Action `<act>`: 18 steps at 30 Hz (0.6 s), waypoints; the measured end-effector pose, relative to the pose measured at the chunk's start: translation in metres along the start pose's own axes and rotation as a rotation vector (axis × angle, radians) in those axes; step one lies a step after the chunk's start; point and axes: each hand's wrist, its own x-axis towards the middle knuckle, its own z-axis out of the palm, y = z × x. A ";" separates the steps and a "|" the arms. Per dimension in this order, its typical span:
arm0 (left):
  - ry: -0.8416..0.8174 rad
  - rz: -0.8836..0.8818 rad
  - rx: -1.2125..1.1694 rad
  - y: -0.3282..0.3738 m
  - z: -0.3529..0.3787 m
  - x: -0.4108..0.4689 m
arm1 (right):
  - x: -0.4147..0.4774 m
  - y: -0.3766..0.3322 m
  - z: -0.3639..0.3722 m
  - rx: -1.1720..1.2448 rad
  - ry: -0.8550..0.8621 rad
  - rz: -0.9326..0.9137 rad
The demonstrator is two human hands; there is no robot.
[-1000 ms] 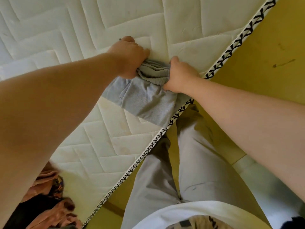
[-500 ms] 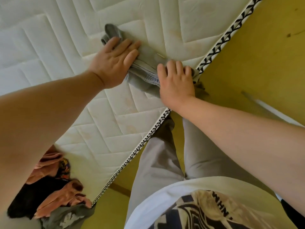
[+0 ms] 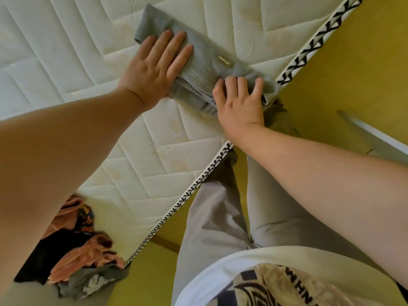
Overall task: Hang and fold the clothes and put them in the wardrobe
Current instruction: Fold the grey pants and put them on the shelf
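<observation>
Cloth is what I am watching first: the grey garment (image 3: 205,62) is lying folded into a long narrow strip across the mattress (image 3: 66,62), with its small label (image 3: 224,60) facing up. Its right end is sitting at the patterned trim (image 3: 309,51) and appears to be poking just over the edge.

My left hand (image 3: 152,69) is lying flat on the far half, fingers straight and spread, pressing the layers down. My right hand (image 3: 240,100) is sitting on the near end with its fingers arched and the tips digging into the fabric. Whether it is actually pinching a fold or only pressing, I cannot tell.

A pile of clothes (image 3: 84,250) is waiting at the mattress corner, well apart from the strip, and the yellow floor (image 3: 353,74) is showing beyond the trim.

I am judging the edge to be the main risk. If the right hand is letting go before the next fold, the overhanging end could be dragging the strip off onto the floor. A sliding left palm could also be shearing the stacked layers out of line.
</observation>
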 end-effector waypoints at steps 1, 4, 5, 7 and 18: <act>0.013 0.020 0.012 -0.004 -0.002 0.003 | 0.003 0.002 -0.002 0.017 -0.002 0.003; 0.075 0.072 -0.009 -0.015 -0.011 0.006 | 0.004 0.011 -0.012 0.069 -0.014 -0.014; 0.044 0.075 -0.048 -0.017 -0.018 0.007 | 0.003 0.016 -0.016 0.079 -0.019 -0.024; -0.034 0.063 -0.121 -0.019 -0.036 0.014 | 0.002 0.028 -0.028 0.126 -0.014 -0.036; -0.182 -0.178 -0.295 -0.018 -0.086 0.054 | 0.026 0.069 -0.063 0.399 -0.065 0.152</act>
